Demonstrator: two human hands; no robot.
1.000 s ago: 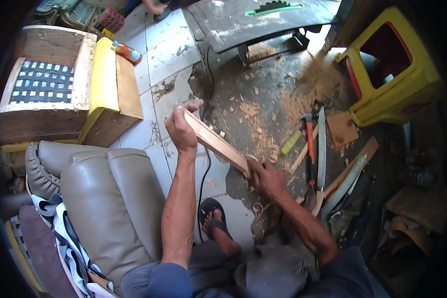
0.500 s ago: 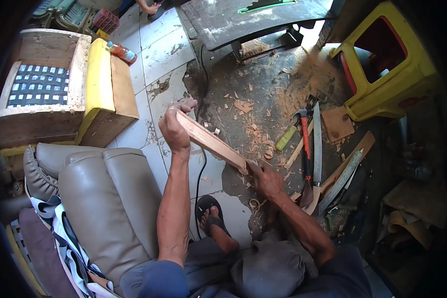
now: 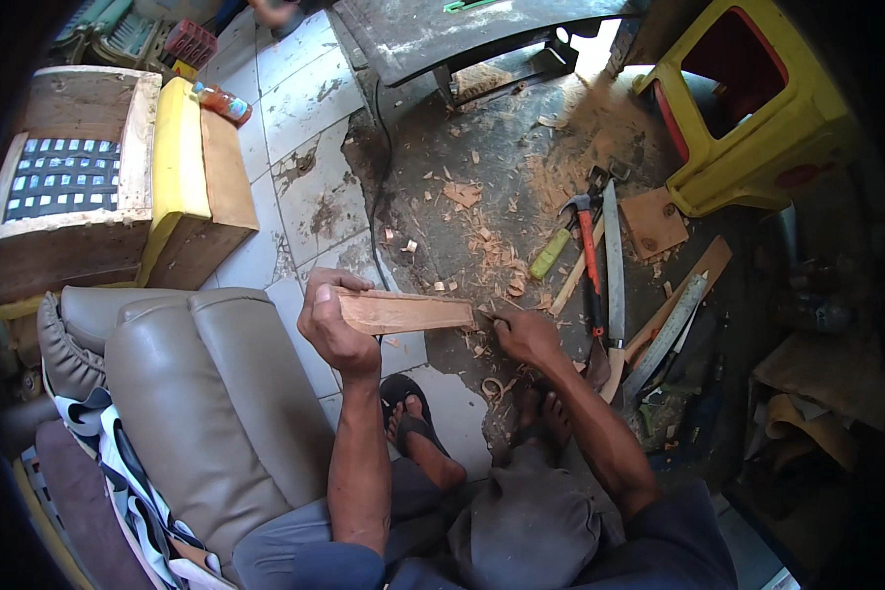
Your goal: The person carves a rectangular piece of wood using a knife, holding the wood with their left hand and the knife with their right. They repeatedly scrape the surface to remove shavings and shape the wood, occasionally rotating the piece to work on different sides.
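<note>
Both hands grip pale tapered wood piece [image 3: 408, 312], approx. level.

Grimy cracked white floor tiles [image 3: 305, 108] giving way to bare concrete covered in wood shavings [image 3: 501, 265], a grey leather armchair [image 3: 206, 393] at lower left, yellow plastic stool [image 3: 747, 108] top right, sunlight pouring in up top

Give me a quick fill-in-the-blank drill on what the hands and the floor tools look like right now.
1. The left hand grips one end of a wooden ____.
2. The right hand is at the other end of the wooden piece, above a floor strewn with wood ____.
3. The hammer on the floor has a ____ handle.
4. The overturned plastic stool at upper right is ____.

Missing words: piece; shavings; red; yellow
</note>
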